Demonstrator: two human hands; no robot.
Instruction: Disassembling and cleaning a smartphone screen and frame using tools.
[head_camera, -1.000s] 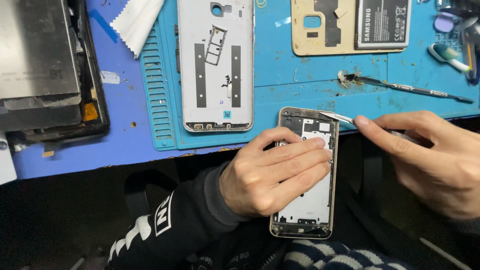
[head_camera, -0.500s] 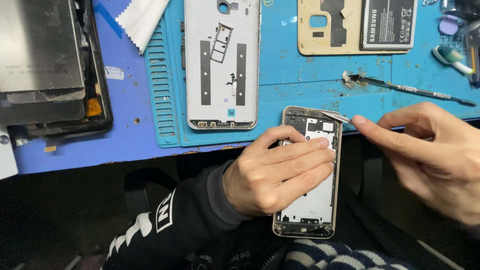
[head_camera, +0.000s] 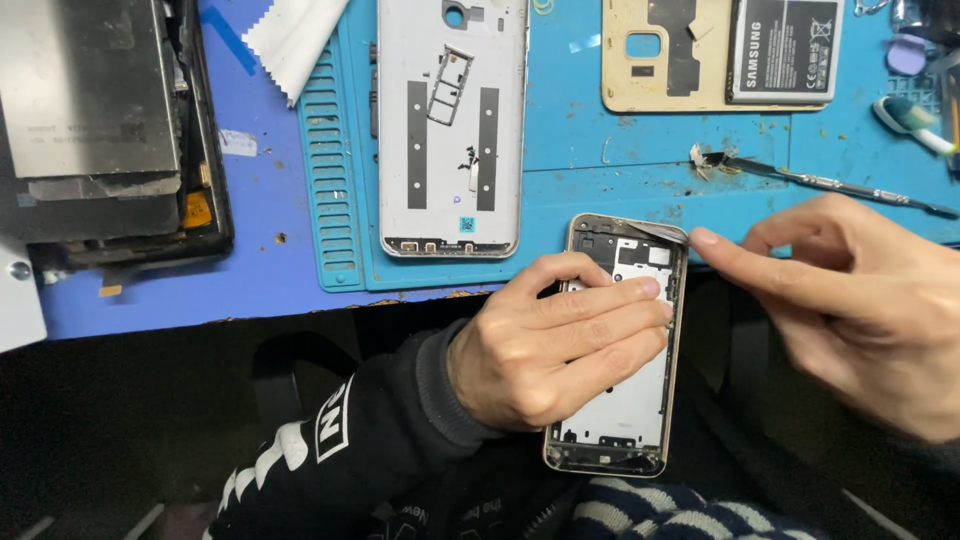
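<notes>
My left hand grips an opened phone frame with a gold rim, held upright over my lap just below the table edge. Its fingers lie across the frame's middle. My right hand is beside the frame's top right corner, its forefinger and thumb pinching a thin metal tool whose tip rests on that corner. Most of the tool is hidden inside the hand.
On the blue mat lie a white phone back panel, a gold mid-frame with a black battery, and a metal spudger. A dismantled dark device sits at the left, a white cloth above.
My right hand has shifted slightly, with the tool tip staying at the frame's top right corner. The view has moved a little; my left hand keeps the same hold.
</notes>
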